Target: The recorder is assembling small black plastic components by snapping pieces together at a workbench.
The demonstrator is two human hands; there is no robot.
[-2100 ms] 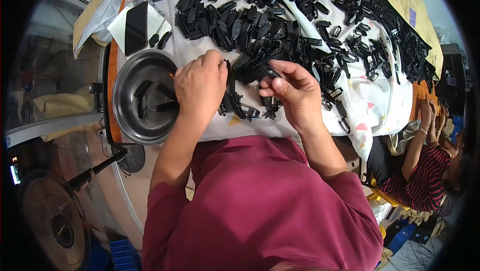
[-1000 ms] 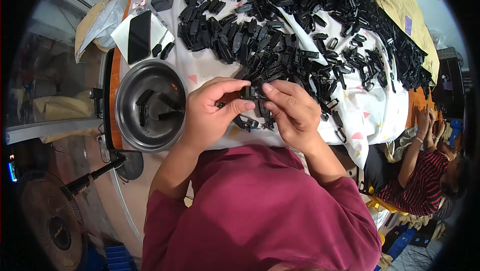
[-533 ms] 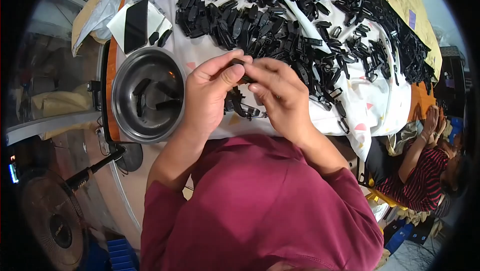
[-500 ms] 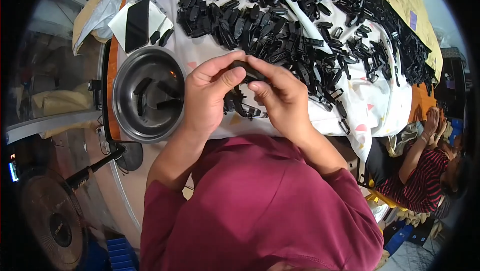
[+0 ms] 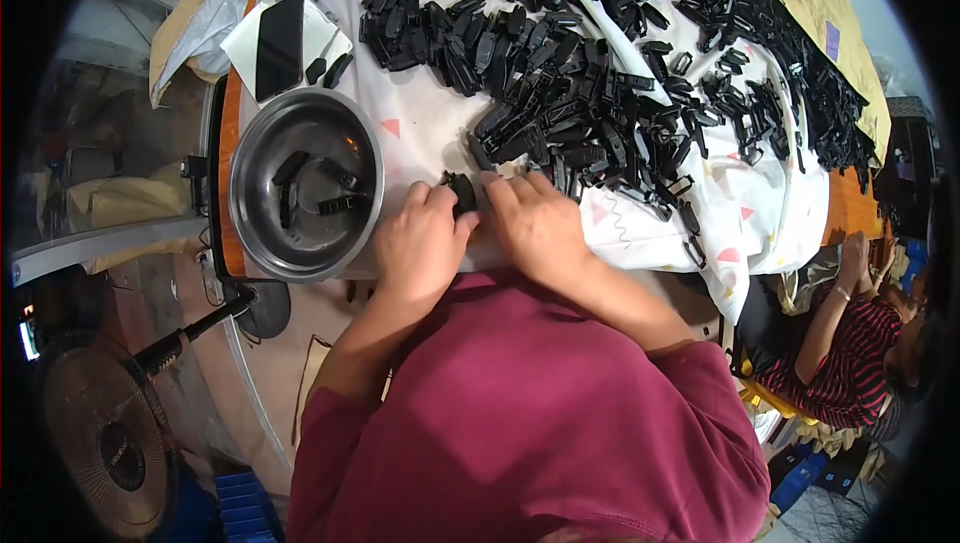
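Observation:
My left hand (image 5: 418,245) is low over the near edge of the table, its thumb and fingers closed on a small black plastic piece (image 5: 460,193). Close beside it, my right hand (image 5: 538,225) reaches down with the fingers bent, the index fingertip by a narrow black piece (image 5: 478,152) at the near edge of the pile. What lies under the right fingers is hidden. A large heap of black plastic pieces (image 5: 580,83) spreads beyond both hands. To the left stands a steel bowl (image 5: 372,213) with a few black pieces inside.
A dark phone (image 5: 280,46) lies on white paper beyond the bowl. White patterned cloth (image 5: 770,233) covers the orange table (image 5: 840,205). A fan (image 5: 110,443) stands at lower left. A person in a striped top (image 5: 835,353) sits at the right.
Both hands have come down and nearer me from above the cloth, drawing slightly apart. The left one now has a black piece; the piece between the hands earlier is no longer held up.

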